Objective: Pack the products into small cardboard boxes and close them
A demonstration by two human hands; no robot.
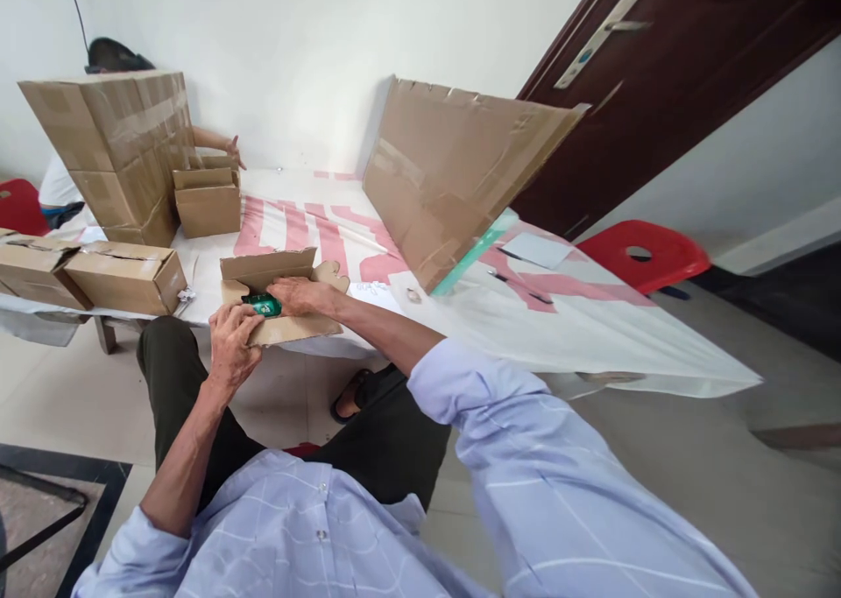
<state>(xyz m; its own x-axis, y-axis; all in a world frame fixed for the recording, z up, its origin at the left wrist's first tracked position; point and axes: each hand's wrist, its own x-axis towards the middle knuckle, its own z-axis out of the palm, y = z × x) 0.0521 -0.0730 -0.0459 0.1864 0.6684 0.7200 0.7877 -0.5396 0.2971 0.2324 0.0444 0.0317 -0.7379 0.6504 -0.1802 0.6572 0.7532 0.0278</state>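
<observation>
An open cardboard box (299,327) sits at the near table edge in front of me, its flaps spread. Inside it lies a small shiny green can-like item (264,306) with pale markings; its exact kind is hard to make out. My left hand (235,342) is curled round the box's near left corner, fingertips close to the green item. From the right, my right hand (300,297) reaches into the box, fingers bent against the green item's right end. Some right fingertips are hidden within the box.
Closed cartons (124,276) line the table's left edge, beneath a tall carton stack (131,143). Another person's hand (235,150) shows beside a smaller open box (208,208). A large cardboard sheet (453,173) leans at the back; pens (519,285) and paper (537,249) lie right of it.
</observation>
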